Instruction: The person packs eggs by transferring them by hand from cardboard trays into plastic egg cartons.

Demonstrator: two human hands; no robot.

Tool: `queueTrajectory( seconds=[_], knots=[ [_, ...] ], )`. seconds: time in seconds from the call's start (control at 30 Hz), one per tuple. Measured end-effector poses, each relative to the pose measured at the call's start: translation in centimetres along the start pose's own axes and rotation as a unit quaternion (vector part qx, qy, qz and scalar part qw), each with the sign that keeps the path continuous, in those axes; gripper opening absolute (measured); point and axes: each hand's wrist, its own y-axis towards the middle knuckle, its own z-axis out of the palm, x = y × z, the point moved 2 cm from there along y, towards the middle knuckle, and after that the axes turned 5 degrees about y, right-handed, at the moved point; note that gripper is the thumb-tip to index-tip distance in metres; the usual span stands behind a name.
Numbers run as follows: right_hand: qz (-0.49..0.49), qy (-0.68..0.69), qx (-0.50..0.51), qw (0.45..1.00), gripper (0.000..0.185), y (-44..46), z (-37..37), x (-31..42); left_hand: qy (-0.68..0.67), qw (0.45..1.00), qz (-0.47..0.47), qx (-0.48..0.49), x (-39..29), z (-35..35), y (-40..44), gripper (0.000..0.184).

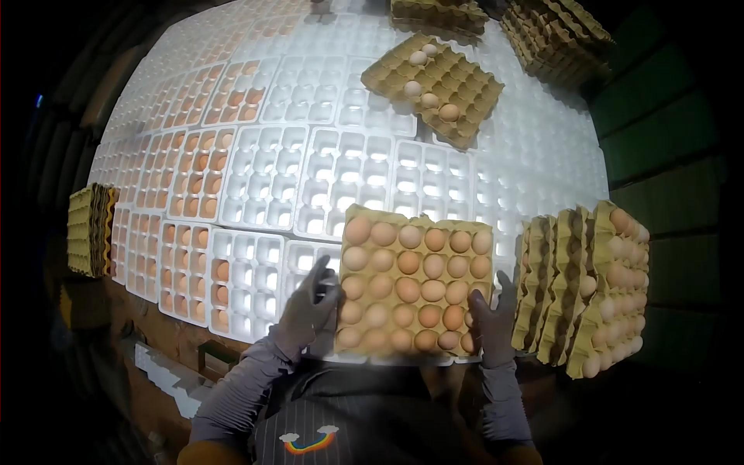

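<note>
A pulp egg tray (346,211) full of brown and pale eggs lies in front of me, over the near edge of the white plastic trays. At its left side is my gloved left hand (310,306), thumb near the tray's edge and fingers spread apart. My gloved right hand (494,318) stands at the right side. Its thumb reaches over the rim beside the eggs, while the other fingers point forward, outside the tray. The fingers of both hands look apart rather than wrapped around the tray.
White compartment trays (267,177) cover the table, those on the left holding eggs. A pulp tray with several eggs (473,89) lies further back. Pulp tray stacks stand at back right (554,39) and far left (91,231). Tilted egg-filled trays (577,291) stand at right.
</note>
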Motion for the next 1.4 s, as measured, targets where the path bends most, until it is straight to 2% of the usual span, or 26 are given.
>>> queueTrajectory(
  seconds=[0.03,0.07,0.17,0.23,0.3,0.33,0.4,0.47,0.5,0.53,0.57,0.6,0.63,0.7,0.77,0.83,0.87,0.93,0.97,1.03,1.1,1.17,1.2,1.23,1.3,1.4],
  knots=[
    [-0.153,-0.109,-0.027,0.982,0.043,0.7,1.6,3.9,0.051,0.988,0.109,-0.099,-1.1,-2.0,2.2,0.052],
    [-0.085,0.033,0.061,0.994,0.036,1.8,3.5,2.7,0.063,0.977,0.157,-0.126,-1.5,-2.2,3.7,0.046],
    [-0.341,-0.088,0.163,0.921,0.036,5.7,10.8,6.3,0.277,0.906,0.305,-0.095,-4.7,-1.9,7.8,0.039],
    [-0.346,-0.137,0.223,0.901,0.038,7.6,14.1,6.5,0.392,0.839,0.366,-0.090,-4.2,-0.7,10.3,0.042],
    [-0.356,-0.171,0.242,0.886,0.040,8.2,15.8,5.2,0.420,0.827,0.369,-0.062,-4.2,0.0,10.8,0.046],
    [-0.335,-0.159,0.269,0.889,0.041,8.6,15.3,5.6,0.434,0.819,0.372,-0.051,-4.2,0.1,11.0,0.049],
    [-0.087,0.106,0.288,0.948,0.039,8.8,13.1,7.4,0.336,0.874,0.352,0.010,-4.4,-0.4,10.8,0.050],
    [0.124,0.338,0.308,0.881,0.035,9.8,11.5,7.2,0.139,0.942,0.302,0.036,-4.7,-1.3,9.9,0.053],
    [0.059,0.182,0.355,0.915,0.036,9.8,11.3,7.5,0.072,0.953,0.291,-0.049,-4.0,-1.7,9.9,0.032],
    [-0.009,0.022,0.390,0.920,0.037,9.6,11.2,9.6,-0.192,0.962,0.195,0.008,-2.9,-2.4,10.2,0.023],
    [-0.076,-0.140,0.414,0.896,0.038,9.2,11.5,10.8,-0.439,0.893,0.079,0.063,-1.8,-3.0,10.4,0.018],
    [-0.170,-0.249,0.402,0.865,0.039,7.7,12.5,10.8,-0.335,0.937,0.083,0.045,-0.8,-3.2,10.4,0.024],
    [-0.292,-0.387,0.407,0.774,0.037,6.8,13.9,9.0,-0.153,0.980,0.116,0.062,-1.6,-3.0,9.7,0.025],
    [-0.361,-0.504,0.405,0.671,0.033,5.6,15.5,8.5,0.223,0.956,0.171,0.085,-4.4,-2.1,7.8,0.033],
    [-0.213,-0.358,0.436,0.797,0.028,7.1,13.8,9.8,0.452,0.871,0.182,0.060,-4.2,-0.3,6.5,0.048],
    [-0.008,-0.077,0.472,0.878,0.025,8.1,11.3,9.5,0.451,0.861,0.235,0.027,-2.6,0.2,7.0,0.048],
    [0.118,0.126,0.475,0.863,0.024,8.3,9.8,8.9,0.365,0.904,0.218,0.034,-2.6,-0.2,7.1,0.047],
    [0.148,0.264,0.465,0.832,0.023,7.6,9.2,8.2,0.188,0.965,0.177,0.051,-2.7,-1.8,7.3,0.046],
    [0.054,0.204,0.471,0.856,0.023,7.1,9.3,7.8,-0.090,0.984,0.016,0.150,-2.2,-2.4,7.3,0.051],
    [-0.071,-0.012,0.480,0.874,0.023,5.5,9.8,8.8,-0.248,0.956,0.005,0.158,-3.1,-4.0,5.8,0.054],
    [-0.193,-0.244,0.456,0.834,0.024,3.3,10.9,9.9,-0.279,0.938,-0.012,0.207,-2.3,-3.9,5.0,0.050],
    [-0.355,-0.390,0.367,0.766,0.026,1.6,12.6,7.7,0.045,0.977,0.160,0.136,-2.1,-2.4,4.4,0.044],
    [-0.393,-0.390,0.341,0.760,0.032,1.5,13.0,6.6,0.202,0.960,0.160,0.110,-2.8,-1.8,3.0,0.038],
    [-0.356,-0.340,0.346,0.799,0.032,1.6,12.4,7.1,0.345,0.904,0.249,0.038,-1.5,-0.6,2.9,0.037],
    [-0.280,-0.237,0.353,0.861,0.034,2.1,10.4,8.4,0.460,0.844,0.274,-0.004,-1.8,0.4,2.7,0.034],
    [0.044,0.127,0.374,0.918,0.043,2.4,7.7,5.9,0.513,0.816,0.266,0.002,-2.2,0.8,2.7,0.031]
  ],
)
